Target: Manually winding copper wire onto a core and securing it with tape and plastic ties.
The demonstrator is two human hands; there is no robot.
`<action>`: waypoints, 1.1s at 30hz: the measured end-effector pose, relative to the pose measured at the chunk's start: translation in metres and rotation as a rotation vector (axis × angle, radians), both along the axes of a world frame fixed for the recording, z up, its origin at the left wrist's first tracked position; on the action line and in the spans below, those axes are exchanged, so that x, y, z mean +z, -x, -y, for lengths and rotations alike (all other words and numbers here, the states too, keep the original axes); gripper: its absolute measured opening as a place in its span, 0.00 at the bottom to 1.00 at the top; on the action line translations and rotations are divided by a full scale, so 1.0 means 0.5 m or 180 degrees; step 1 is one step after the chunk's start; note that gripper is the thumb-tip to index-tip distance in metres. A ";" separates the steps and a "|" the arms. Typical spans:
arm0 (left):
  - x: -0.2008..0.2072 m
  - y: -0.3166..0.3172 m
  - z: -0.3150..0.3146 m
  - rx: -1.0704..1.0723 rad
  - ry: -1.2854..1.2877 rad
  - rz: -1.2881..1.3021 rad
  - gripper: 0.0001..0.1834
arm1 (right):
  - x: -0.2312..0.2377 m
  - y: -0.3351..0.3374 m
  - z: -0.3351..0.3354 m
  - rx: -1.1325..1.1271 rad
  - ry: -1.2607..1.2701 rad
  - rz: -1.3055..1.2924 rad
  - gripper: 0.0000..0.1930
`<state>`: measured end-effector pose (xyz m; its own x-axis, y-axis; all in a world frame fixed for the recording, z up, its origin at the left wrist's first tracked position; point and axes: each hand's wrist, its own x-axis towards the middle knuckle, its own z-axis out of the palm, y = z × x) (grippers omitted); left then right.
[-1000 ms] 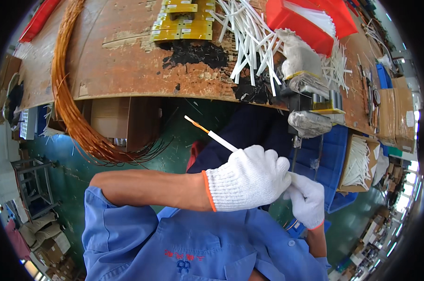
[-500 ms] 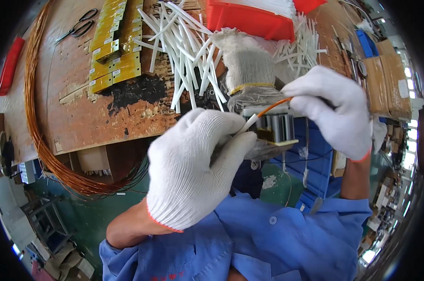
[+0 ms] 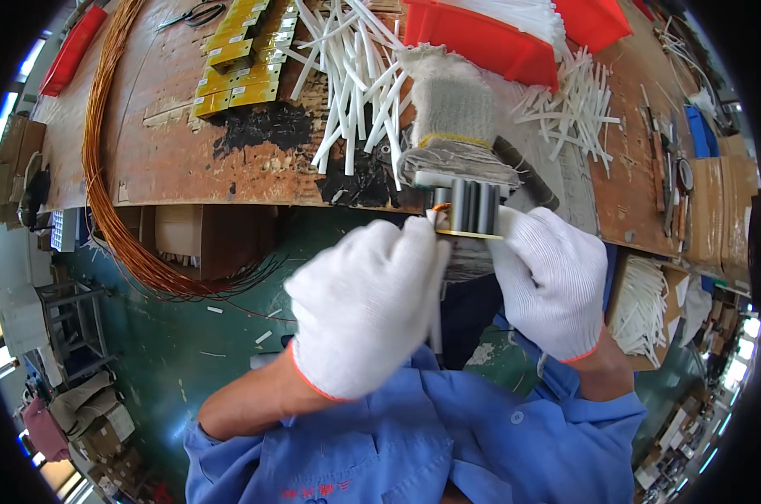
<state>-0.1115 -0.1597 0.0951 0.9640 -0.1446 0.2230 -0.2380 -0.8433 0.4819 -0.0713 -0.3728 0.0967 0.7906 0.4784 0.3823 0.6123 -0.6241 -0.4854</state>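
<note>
Both my hands wear white knit gloves. My left hand point(image 3: 368, 307) is closed, its fingertips pinched at the left side of a coil block point(image 3: 476, 208) with dark grey upright bars and a thin yellow base edge. A short white sleeve point(image 3: 432, 216) shows at those fingertips, beside a bit of copper-coloured wire point(image 3: 442, 207). My right hand point(image 3: 553, 281) is curled, fingertips against the block's right end. The block sits at the table's front edge, before a cloth-wrapped post point(image 3: 452, 101). My gloves hide the inner fingers.
White tubes point(image 3: 355, 84) lie heaped on the worn wooden table point(image 3: 179, 172), near yellow metal-like parts point(image 3: 238, 80). Red bins point(image 3: 481, 42) stand behind. A copper wire coil point(image 3: 95, 160) hangs over the left front edge. Below right is a carton of white tubes point(image 3: 641, 311).
My right hand has come down and left to the block's right end. My left hand has brought the sleeve against the block's left side. The view has shifted.
</note>
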 end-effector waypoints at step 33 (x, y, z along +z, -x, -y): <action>-0.174 -0.024 -0.010 -0.0451 0.2956 0.0019 0.26 | 0.052 -0.294 0.104 -0.1484 -0.0853 0.0576 0.07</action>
<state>-0.0997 -0.1545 0.0082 0.9495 -0.0222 0.3129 -0.3137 -0.0848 0.9457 0.0756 -0.4247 0.1227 0.8055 -0.0381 0.5914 0.3896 -0.7179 -0.5769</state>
